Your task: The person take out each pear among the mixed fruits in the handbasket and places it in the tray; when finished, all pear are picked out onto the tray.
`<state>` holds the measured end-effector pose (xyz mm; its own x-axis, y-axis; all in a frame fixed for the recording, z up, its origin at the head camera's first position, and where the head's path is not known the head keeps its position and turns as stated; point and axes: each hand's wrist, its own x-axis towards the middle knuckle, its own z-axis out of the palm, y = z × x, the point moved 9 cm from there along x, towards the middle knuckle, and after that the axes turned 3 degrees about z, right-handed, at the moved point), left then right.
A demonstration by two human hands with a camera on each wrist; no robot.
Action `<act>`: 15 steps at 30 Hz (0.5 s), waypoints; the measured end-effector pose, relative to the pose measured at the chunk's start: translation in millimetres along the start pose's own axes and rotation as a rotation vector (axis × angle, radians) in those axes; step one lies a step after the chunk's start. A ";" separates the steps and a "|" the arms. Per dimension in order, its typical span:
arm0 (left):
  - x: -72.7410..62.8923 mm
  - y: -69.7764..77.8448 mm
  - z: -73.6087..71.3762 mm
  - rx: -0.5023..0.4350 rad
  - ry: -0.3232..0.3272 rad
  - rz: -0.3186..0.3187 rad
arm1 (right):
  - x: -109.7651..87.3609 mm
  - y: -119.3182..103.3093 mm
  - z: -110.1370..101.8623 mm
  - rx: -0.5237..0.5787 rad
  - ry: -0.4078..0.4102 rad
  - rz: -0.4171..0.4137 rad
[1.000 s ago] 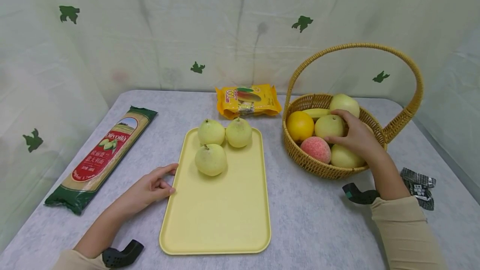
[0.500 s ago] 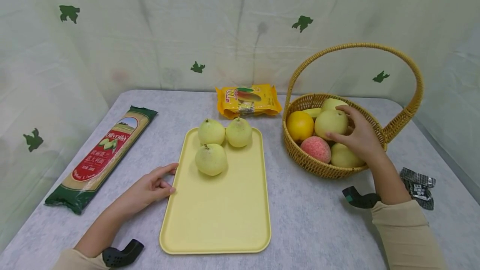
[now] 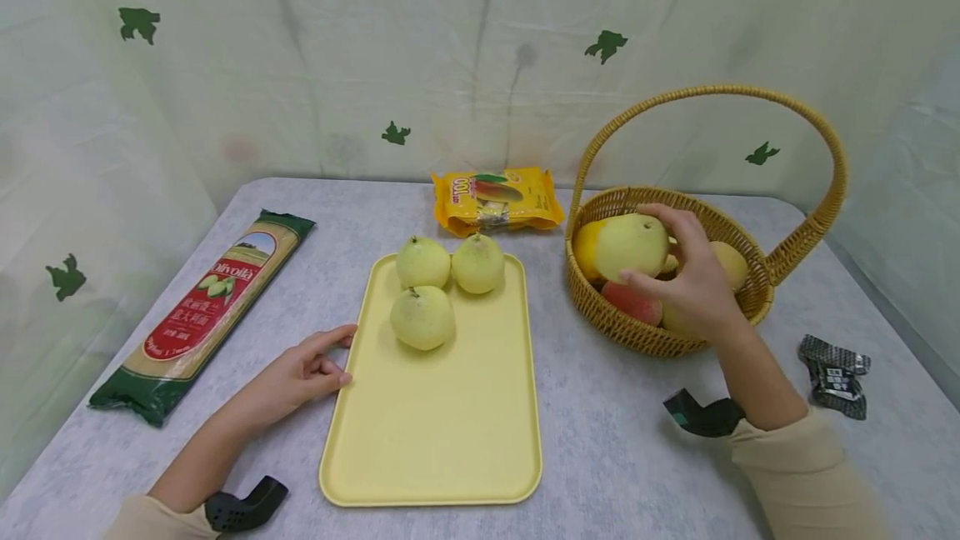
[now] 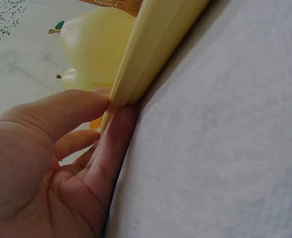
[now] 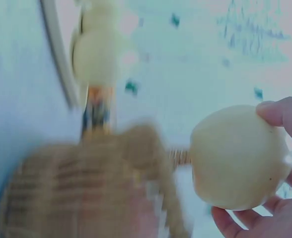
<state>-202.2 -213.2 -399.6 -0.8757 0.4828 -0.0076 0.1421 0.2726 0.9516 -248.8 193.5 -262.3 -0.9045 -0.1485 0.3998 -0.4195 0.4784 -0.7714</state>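
My right hand (image 3: 693, 286) grips a pale yellow-green pear (image 3: 632, 248), raised over the front left of the wicker basket (image 3: 637, 338). In the right wrist view the thumb and fingers curl round this pear (image 5: 238, 158), with the blurred basket (image 5: 61, 183) to its left. My left hand (image 3: 288, 382) pinches the left rim of the yellow tray (image 3: 435, 432). Seen from the left wrist, the thumb lies over the rim and a finger (image 4: 111, 153) is under it. Three similar pears, one in front (image 3: 422, 318), sit at the tray's far end.
Partly covered by the held pear, an orange (image 3: 587, 250) and a peach (image 3: 632, 304) lie in the basket among other fruit. Its tall handle (image 3: 712, 92) arches above. A yellow mango packet (image 3: 495, 200), a spaghetti bag (image 3: 202, 315) and a small black wrapper (image 3: 834, 377) lie on the table.
My right hand has lifted the pear out from among the basket's fruit and carried it left, over the orange and peach. The left hand keeps its place on the tray.
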 end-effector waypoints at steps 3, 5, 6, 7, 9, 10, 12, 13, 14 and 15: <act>-0.5 0.7 0.0 -0.003 -0.003 0.010 | -1.6 -15.7 21.3 0.054 -0.050 -0.040; -0.7 1.0 -0.1 -0.003 -0.003 0.016 | -3.1 -24.8 37.9 0.075 -0.092 -0.073; -0.7 1.2 -0.1 -0.002 -0.004 0.019 | -4.0 -28.6 46.7 0.074 -0.116 -0.086; -0.7 1.5 -0.1 -0.002 -0.004 0.022 | -4.8 -31.4 56.0 0.078 -0.142 -0.100; -0.6 1.9 0.0 -0.003 -0.004 0.026 | -6.4 -36.1 73.8 0.072 -0.184 -0.129; -0.5 2.0 0.0 -0.002 -0.005 0.027 | -7.3 -37.4 82.8 0.079 -0.207 -0.136; -0.3 2.0 0.2 0.000 -0.007 0.029 | -8.7 -36.1 100.4 0.081 -0.247 -0.132; -0.3 2.1 0.3 0.000 -0.007 0.029 | -8.9 -34.5 108.8 0.090 -0.264 -0.124; -0.2 2.1 0.3 0.001 -0.008 0.029 | -9.3 -32.1 116.8 0.093 -0.280 -0.113; -0.2 1.9 0.3 0.001 -0.008 0.027 | -9.6 -29.6 124.7 0.104 -0.298 -0.097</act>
<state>-201.6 -212.5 -397.9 -0.8680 0.4964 0.0157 0.1659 0.2601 0.9512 -237.3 72.8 -305.0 -0.8361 -0.4433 0.3232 -0.4964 0.3606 -0.7896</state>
